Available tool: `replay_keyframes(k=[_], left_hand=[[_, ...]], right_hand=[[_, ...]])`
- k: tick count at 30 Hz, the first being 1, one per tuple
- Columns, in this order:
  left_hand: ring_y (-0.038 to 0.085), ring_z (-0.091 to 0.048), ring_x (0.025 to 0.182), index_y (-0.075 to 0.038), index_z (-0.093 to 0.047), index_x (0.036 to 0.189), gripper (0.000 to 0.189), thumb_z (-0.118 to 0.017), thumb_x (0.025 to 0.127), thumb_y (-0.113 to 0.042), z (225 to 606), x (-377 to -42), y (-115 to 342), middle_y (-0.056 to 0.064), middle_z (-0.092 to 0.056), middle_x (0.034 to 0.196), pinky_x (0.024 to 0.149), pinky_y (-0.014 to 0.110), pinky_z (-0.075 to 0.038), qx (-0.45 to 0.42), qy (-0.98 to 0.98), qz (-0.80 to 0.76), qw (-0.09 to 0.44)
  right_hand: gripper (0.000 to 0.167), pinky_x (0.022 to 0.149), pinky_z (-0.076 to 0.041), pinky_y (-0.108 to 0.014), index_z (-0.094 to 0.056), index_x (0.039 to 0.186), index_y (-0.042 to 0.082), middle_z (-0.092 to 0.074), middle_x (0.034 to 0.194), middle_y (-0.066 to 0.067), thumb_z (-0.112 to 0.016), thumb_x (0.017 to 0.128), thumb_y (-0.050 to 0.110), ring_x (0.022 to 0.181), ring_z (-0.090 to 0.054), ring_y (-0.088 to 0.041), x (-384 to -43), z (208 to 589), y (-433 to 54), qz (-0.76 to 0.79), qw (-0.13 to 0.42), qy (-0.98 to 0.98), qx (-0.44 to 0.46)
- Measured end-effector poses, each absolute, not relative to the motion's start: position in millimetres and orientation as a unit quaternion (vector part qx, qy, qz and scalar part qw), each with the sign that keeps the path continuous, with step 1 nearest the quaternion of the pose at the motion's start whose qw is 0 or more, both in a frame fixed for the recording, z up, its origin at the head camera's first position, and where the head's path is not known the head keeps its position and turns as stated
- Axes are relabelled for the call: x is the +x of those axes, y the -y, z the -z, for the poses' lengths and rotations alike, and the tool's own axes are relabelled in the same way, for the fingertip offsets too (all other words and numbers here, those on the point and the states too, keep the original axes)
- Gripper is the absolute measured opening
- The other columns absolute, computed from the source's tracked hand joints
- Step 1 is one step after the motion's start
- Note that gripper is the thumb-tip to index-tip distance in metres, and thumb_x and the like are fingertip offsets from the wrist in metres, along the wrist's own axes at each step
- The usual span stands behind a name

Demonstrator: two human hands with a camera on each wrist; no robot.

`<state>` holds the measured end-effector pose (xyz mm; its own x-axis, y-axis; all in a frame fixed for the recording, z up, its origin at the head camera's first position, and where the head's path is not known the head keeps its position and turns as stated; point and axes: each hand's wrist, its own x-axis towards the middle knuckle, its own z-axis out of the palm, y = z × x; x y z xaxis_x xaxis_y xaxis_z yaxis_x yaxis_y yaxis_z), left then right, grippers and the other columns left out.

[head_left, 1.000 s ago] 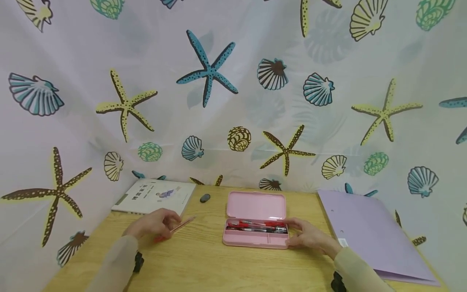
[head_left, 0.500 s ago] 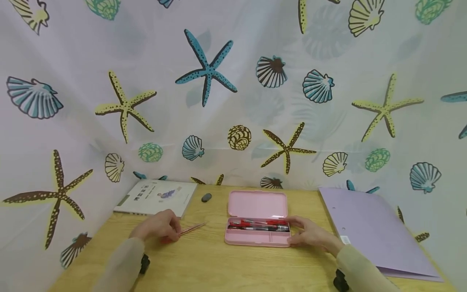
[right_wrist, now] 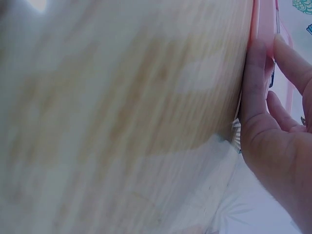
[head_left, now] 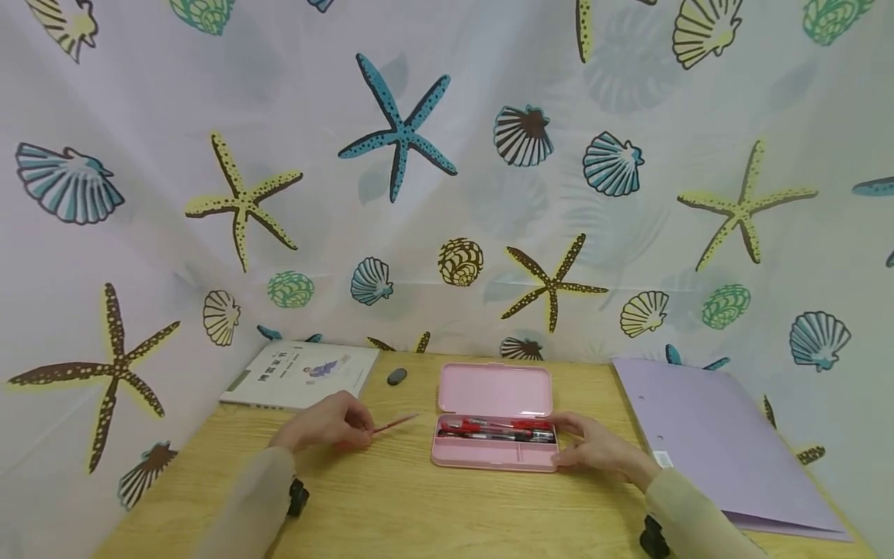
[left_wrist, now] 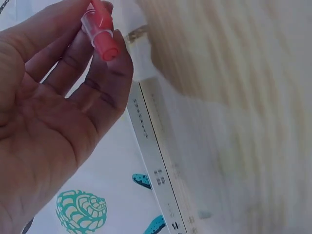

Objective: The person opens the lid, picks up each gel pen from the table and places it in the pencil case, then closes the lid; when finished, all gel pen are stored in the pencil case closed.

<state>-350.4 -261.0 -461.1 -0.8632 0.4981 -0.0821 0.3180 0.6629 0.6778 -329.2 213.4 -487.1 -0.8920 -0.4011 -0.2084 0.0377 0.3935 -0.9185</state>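
My left hand (head_left: 331, 423) pinches a slim red pen (head_left: 398, 424) just above the table, its tip pointing right toward the pencil case. In the left wrist view, the pen's red end (left_wrist: 105, 44) with clear plastic shows between thumb and fingers. A pink pencil case (head_left: 475, 456) lies with its lid (head_left: 496, 390) folded back. Several red and black pens (head_left: 489, 432) lie in its long rear compartment; the front compartments hold nothing visible. At the case's right end, my right hand (head_left: 594, 449) grips the side, thumb at the front corner and fingers at the back.
A white book (head_left: 300, 376) lies at the back left, with a small dark oval object (head_left: 396, 376) to its right. On the right is a purple folder (head_left: 719, 442). A shell-and-starfish patterned curtain (head_left: 447, 194) hangs behind the wooden table (head_left: 419, 508).
My left hand has carried the pen rightward, bringing its tip closer to the pencil case. The right hand keeps its place on the case.
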Motion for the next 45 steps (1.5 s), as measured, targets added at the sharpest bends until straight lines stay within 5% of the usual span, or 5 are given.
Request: replay_keyframes(k=[12, 21, 28, 45], left_hand=[[0.013, -0.056, 0.072, -0.005, -0.075, 0.1, 0.017, -0.071, 0.09, -0.017, 456, -363, 226, 0.005, -0.073, 0.087, 0.063, 0.029, -0.049, 0.215, -0.891, -0.384, 0.109], [0.014, -0.057, 0.074, -0.004, -0.074, 0.098, 0.016, -0.07, 0.091, -0.018, 451, -370, 199, 0.001, -0.07, 0.087, 0.068, 0.029, -0.049, 0.241, -0.89, -0.372, 0.102], [0.012, -0.056, 0.078, -0.008, -0.075, 0.096, 0.011, -0.069, 0.091, -0.014, 450, -376, 169, -0.001, -0.069, 0.087, 0.073, 0.028, -0.048, 0.278, -0.892, -0.345, 0.093], [0.013, -0.057, 0.082, -0.012, -0.076, 0.093, 0.007, -0.069, 0.091, -0.012, 453, -387, 112, -0.003, -0.069, 0.087, 0.08, 0.032, -0.05, 0.277, -0.901, -0.314, 0.116]], right_hand=[[0.072, 0.083, -0.055, -0.035, -0.045, 0.143, 0.005, -0.031, 0.154, -0.029, -0.078, 0.079, 0.003, 0.131, -0.041, -0.037, -328, 488, -215, 0.536, 0.2, -0.812, -0.112], [0.074, 0.084, -0.054, -0.035, -0.045, 0.144, 0.007, -0.032, 0.153, -0.028, -0.08, 0.079, 0.006, 0.11, -0.057, -0.029, -329, 484, -212, 0.517, 0.197, -0.826, -0.109], [0.072, 0.086, -0.054, -0.036, -0.046, 0.142, 0.006, -0.033, 0.153, -0.027, -0.08, 0.078, 0.004, 0.133, -0.04, -0.038, -329, 486, -212, 0.525, 0.193, -0.821, -0.112], [0.073, 0.082, -0.056, -0.036, -0.044, 0.144, 0.005, -0.032, 0.152, -0.03, -0.079, 0.08, 0.005, 0.114, -0.055, -0.031, -328, 486, -213, 0.527, 0.202, -0.818, -0.113]])
